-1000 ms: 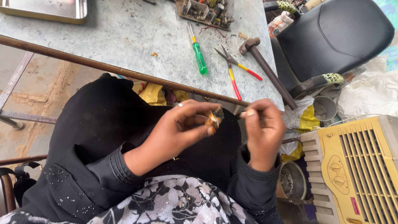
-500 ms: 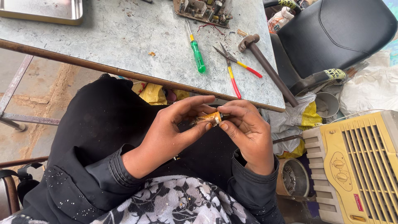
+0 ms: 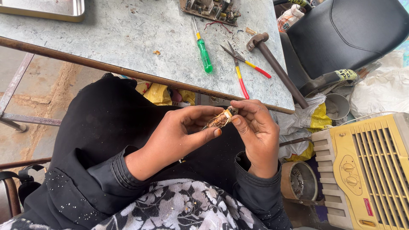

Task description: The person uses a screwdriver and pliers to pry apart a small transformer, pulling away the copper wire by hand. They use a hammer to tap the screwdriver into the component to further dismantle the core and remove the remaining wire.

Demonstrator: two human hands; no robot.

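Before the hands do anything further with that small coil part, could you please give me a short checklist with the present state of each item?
1. Small copper-wound coil part gripped by the left hand: ok, fingers wrap around it.
2. Right hand on the part's end: ok, fingertips pinch its pale tip.
3. Part held over the lap, apart from the table edge: ok.
4. Green-handled screwdriver and pliers lying flat on the table: ok, both close to the hands.
5. Hammer seated on the table: not ok, its handle sticks out past the corner.
6. Condition of the winding: cannot tell, too small.
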